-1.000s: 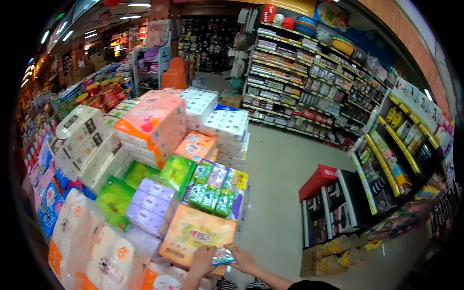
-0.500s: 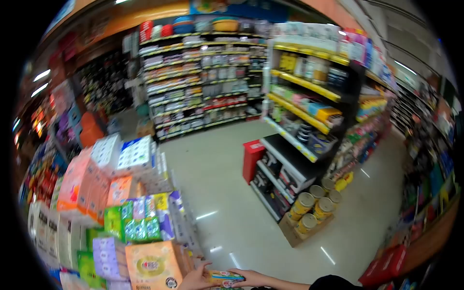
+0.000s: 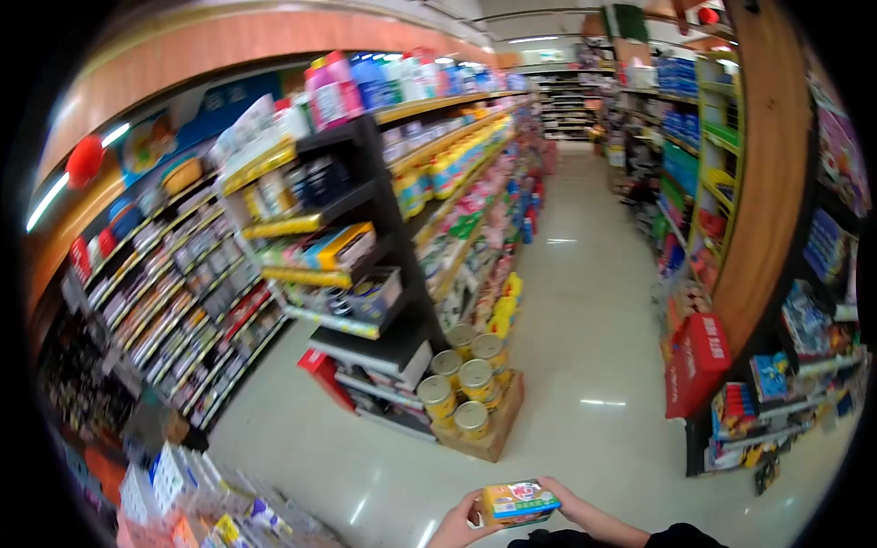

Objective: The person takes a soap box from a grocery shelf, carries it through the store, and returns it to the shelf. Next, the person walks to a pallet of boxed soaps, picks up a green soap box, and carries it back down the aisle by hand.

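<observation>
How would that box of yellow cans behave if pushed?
The cardboard box is probably heavy, holding several cans. It might slide anyway, since the floor looks smooth and shiny. A can that fell out could roll, being round.

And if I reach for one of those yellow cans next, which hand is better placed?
Probably your left hand: it grips the end of the small pack nearer the cans, which stand ahead and to the left. Your right hand grips the other end, so it could likely hold the pack.
</observation>
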`<state>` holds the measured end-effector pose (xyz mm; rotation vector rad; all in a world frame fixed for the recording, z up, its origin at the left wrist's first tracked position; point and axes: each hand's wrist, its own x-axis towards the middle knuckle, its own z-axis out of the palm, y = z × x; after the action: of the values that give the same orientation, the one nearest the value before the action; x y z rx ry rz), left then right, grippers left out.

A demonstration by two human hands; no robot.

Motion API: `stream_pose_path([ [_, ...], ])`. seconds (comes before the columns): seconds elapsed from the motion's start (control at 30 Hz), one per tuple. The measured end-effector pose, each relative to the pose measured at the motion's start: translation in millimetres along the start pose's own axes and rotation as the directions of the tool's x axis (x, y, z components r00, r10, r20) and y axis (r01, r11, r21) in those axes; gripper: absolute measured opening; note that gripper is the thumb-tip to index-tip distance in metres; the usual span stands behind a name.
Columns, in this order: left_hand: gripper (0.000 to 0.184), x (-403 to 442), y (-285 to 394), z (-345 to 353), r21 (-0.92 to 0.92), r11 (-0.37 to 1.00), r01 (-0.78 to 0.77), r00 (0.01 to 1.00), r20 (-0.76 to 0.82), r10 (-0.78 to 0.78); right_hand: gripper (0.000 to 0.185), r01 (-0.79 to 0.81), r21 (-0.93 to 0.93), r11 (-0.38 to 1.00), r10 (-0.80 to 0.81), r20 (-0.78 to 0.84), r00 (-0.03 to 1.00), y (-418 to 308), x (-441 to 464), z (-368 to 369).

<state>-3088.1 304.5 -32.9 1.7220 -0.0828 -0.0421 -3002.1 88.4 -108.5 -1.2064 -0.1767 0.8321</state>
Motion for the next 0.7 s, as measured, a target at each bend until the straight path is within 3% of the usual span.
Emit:
stream_pose_path([
  [0.07,0.081,29,-2,28,0.072,0.983,0.172,0.973,0.146,-0.181,0.049,0.06,0.131,0.99,-0.012,-0.345,0.939,-27,-31,-16],
  [0.2,0.078,73,2,72,0.199,0.974,0.11,0.938,0.304,-0.168,0.056,0.21,0.245,0.947,-0.04,-0.558,0.829,-36,-70,-50],
  [0.4,0.075,124,-12,103,0.185,0.982,0.039,0.868,0.481,-0.125,0.057,0.337,0.366,0.867,-0.031,-0.636,0.771,-23,-98,-74],
  [0.47,0.074,143,-13,107,0.162,0.986,0.031,0.842,0.527,-0.113,0.055,0.33,0.582,0.743,0.15,-0.626,0.765,-43,-103,-72],
  [0.57,0.073,176,-2,110,0.181,0.983,-0.022,0.821,0.565,-0.085,0.051,0.391,0.566,0.726,0.11,-0.656,0.747,-47,-90,-87],
  [0.63,0.074,202,1,110,0.014,0.999,0.039,0.793,0.608,-0.04,0.048,0.42,0.572,0.704,0.127,-0.684,0.718,-62,-79,-99],
  [0.7,0.075,228,-40,104,-0.025,1.0,-0.017,0.81,0.586,0.028,0.046,0.326,0.29,0.9,-0.106,-0.581,0.807,-65,-67,-120],
])
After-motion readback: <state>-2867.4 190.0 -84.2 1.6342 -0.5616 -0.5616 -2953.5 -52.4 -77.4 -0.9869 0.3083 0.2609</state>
